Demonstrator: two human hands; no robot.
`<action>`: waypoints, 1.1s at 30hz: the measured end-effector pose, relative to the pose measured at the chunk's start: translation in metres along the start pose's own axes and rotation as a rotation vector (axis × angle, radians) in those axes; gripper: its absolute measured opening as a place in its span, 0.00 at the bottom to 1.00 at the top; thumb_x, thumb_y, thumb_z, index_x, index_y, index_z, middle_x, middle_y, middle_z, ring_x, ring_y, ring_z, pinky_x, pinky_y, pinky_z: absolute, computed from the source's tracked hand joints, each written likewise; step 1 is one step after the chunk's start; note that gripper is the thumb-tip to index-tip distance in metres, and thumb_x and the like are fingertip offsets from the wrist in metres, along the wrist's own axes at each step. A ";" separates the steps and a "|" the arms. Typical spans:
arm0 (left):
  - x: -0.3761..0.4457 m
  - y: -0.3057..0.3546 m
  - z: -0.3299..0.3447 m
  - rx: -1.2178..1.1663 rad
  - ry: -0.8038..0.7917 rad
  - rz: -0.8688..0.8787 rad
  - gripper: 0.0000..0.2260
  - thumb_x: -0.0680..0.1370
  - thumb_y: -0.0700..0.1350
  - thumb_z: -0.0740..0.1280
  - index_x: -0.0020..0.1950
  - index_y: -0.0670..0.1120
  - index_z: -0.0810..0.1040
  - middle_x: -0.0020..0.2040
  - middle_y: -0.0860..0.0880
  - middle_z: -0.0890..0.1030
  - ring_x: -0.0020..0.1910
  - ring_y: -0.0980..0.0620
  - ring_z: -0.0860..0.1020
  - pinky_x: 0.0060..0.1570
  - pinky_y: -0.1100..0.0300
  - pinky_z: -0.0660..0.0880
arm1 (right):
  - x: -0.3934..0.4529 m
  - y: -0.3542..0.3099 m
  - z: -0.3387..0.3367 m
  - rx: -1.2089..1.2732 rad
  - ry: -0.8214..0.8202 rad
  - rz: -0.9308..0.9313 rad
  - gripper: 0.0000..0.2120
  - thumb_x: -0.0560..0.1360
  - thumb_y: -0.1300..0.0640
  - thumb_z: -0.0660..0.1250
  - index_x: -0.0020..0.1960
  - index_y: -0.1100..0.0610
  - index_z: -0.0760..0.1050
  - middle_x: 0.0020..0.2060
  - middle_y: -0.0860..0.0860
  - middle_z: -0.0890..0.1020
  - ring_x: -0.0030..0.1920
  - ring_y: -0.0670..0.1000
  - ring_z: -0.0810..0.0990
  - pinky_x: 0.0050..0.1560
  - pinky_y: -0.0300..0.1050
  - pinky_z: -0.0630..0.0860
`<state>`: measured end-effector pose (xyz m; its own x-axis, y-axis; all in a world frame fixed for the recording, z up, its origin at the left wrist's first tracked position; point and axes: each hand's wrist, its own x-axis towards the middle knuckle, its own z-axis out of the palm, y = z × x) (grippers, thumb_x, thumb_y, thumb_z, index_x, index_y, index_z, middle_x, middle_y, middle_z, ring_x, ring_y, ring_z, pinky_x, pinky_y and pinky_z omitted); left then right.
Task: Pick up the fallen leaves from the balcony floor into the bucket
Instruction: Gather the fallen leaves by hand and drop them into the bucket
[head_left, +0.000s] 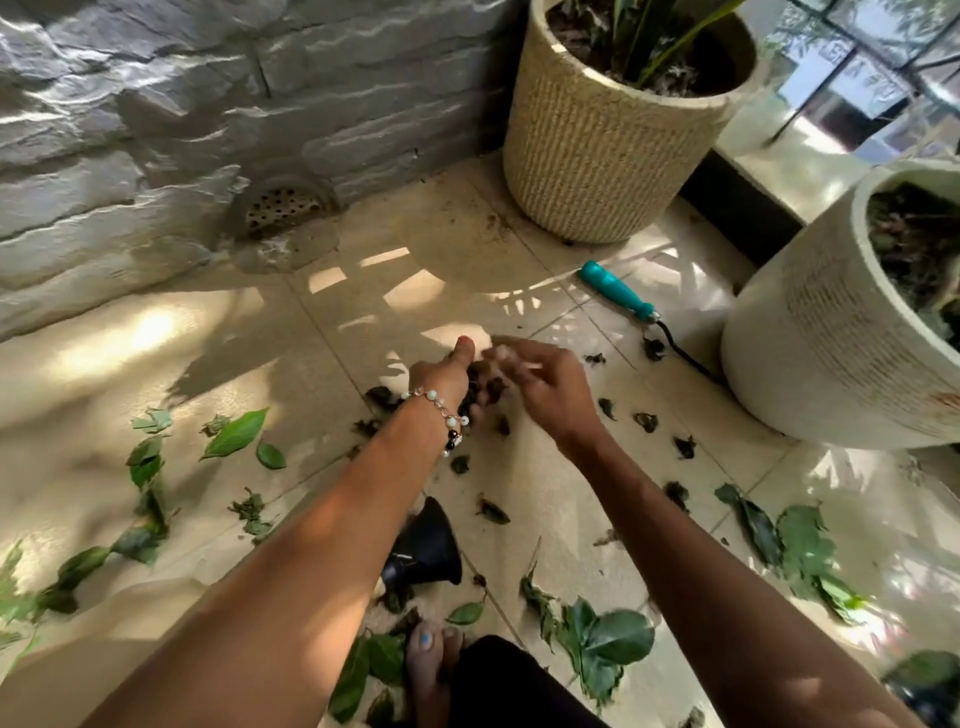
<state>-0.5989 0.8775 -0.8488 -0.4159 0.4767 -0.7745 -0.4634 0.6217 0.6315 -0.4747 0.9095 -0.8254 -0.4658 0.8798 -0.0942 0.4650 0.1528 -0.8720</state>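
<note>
Both my arms reach out over the tiled balcony floor (519, 291). My left hand (451, 370), with a bead bracelet on the wrist, is cupped around a clump of dark dry leaves (485, 391). My right hand (545, 382) is blurred, its fingers at the same clump from the right. Several small dark leaves (645, 421) lie on the tiles near the hands. Green leaves (236, 434) are scattered at the left, and more green leaves (605, 642) lie near my foot. No bucket is in view.
A ribbed beige planter (597, 161) stands at the back, a white planter (826, 338) at the right. A teal-handled garden tool (621, 291) lies between them. A black cone-shaped object (428, 548) sits under my left forearm. A stone wall with a floor drain (283, 208) lines the left.
</note>
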 end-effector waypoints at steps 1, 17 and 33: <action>0.000 -0.001 0.005 -0.040 -0.041 -0.006 0.22 0.77 0.58 0.67 0.56 0.39 0.78 0.38 0.45 0.79 0.30 0.48 0.77 0.27 0.59 0.75 | 0.003 0.009 -0.011 0.090 0.081 0.111 0.11 0.79 0.52 0.64 0.56 0.54 0.81 0.60 0.47 0.80 0.56 0.41 0.77 0.57 0.41 0.75; 0.003 0.011 0.020 -0.116 -0.090 -0.035 0.19 0.80 0.54 0.64 0.38 0.41 0.76 0.30 0.48 0.71 0.23 0.53 0.66 0.21 0.68 0.63 | 0.033 0.081 -0.056 -0.769 0.055 0.117 0.16 0.79 0.51 0.62 0.64 0.56 0.72 0.64 0.58 0.71 0.62 0.55 0.70 0.60 0.45 0.70; 0.000 0.002 -0.010 -0.015 0.058 -0.007 0.27 0.77 0.60 0.65 0.64 0.40 0.73 0.59 0.43 0.79 0.56 0.41 0.79 0.56 0.46 0.77 | 0.008 -0.007 0.022 -0.143 0.109 -0.147 0.10 0.73 0.66 0.70 0.53 0.59 0.83 0.49 0.52 0.85 0.46 0.44 0.82 0.52 0.39 0.79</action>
<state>-0.6074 0.8725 -0.8476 -0.4574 0.4351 -0.7755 -0.4781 0.6150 0.6271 -0.4981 0.9057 -0.8307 -0.4559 0.8857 0.0877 0.5036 0.3379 -0.7951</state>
